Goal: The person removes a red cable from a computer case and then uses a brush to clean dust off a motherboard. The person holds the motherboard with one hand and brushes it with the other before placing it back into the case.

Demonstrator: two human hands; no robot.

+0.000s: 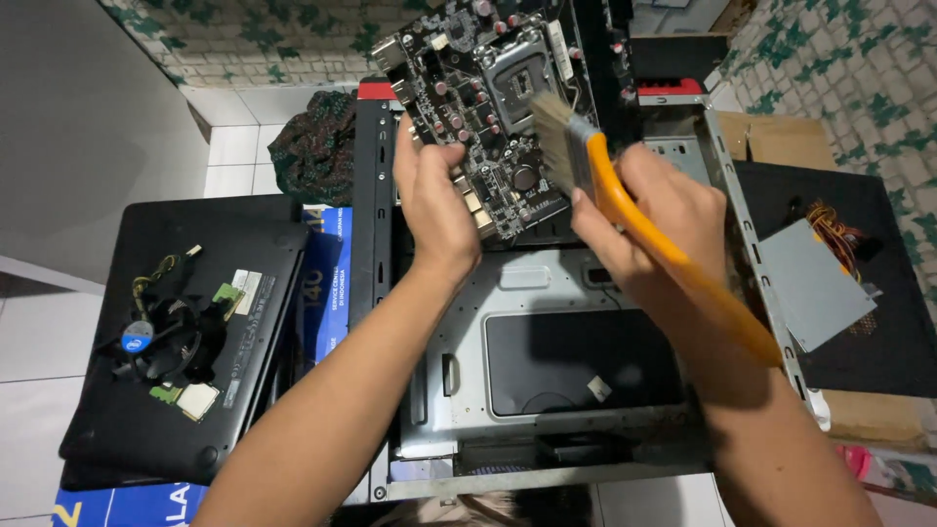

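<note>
My left hand (436,200) grips the left edge of a black motherboard (493,107) and holds it tilted up above an open computer case (547,390). My right hand (652,210) is closed around the orange handle of a paintbrush (625,210). Its pale bristles rest against the board's right side, near the processor socket. The board's lower right corner is hidden behind the brush and my right hand.
Left of the case lies a black laptop (185,351) with a cooler fan (166,337) and a small chip on it, beside a blue box (327,283). A grey power supply (815,283) with coloured wires sits at the right on a black panel. A dark cloth (312,146) lies behind.
</note>
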